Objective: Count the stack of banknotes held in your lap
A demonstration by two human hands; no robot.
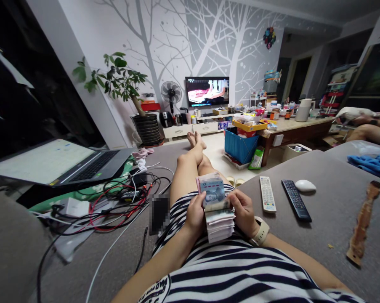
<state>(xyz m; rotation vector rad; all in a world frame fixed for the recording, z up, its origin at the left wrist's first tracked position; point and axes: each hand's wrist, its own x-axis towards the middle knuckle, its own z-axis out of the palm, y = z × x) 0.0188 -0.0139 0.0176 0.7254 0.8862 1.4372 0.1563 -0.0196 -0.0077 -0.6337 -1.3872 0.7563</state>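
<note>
Gripping banknotes (219,216) near the centre of the frame

Held in both hands just below and right of the frame's centre, over a striped garment (227,277). Closed on the left edge with the left hand (196,210), with the thumb against the upper bluish note. Pinched at the right edge between thumb and bent fingers of the right hand (243,210), with a pale watch (261,231) on that wrist. Spread downward below the fingers in overlapping layers. To the right, on grey upholstery (316,248), near a white remote (267,195), a black remote (296,201) and a white mouse (305,186). To the left, beside tangled cables (129,202) and an open laptop (95,162). At upper centre, beyond the outstretched legs (186,172), with a lit television (208,91).
</note>
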